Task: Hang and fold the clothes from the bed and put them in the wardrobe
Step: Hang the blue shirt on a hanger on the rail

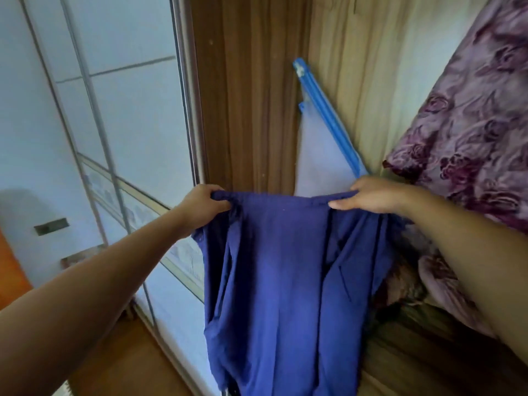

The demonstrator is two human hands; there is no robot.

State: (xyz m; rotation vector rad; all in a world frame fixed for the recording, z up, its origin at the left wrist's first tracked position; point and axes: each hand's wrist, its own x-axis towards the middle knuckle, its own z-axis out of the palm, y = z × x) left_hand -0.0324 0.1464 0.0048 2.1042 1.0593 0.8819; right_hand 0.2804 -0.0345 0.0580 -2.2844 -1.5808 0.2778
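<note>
At far left stands the white sliding wardrobe door with its grey metal frame (100, 124). Its edge runs close beside the left hand (204, 205), whose grip is closed, fingers curled round one corner of the waistband. Between the hands hangs the dark blue thin cloth garment (280, 281) — seemingly trousers — held up in the air in front of the brown wood-grain panel (251, 110), its lower part dropping out of view. It looks light, limp and thin. It will likely sag and crease wherever it is unsupported, so the stretched top hem is the sensible place to hold, one corner per hand. The right hand (371, 197) pinches the other corner, thumb laid along the front of the cloth. Behind it leans a pale blue board with a bright blue rim (320, 161). At right the purple floral bedspread (471, 124) offers the nearest flat room for folding — the gap between bed and wardrobe looks narrow.
</note>
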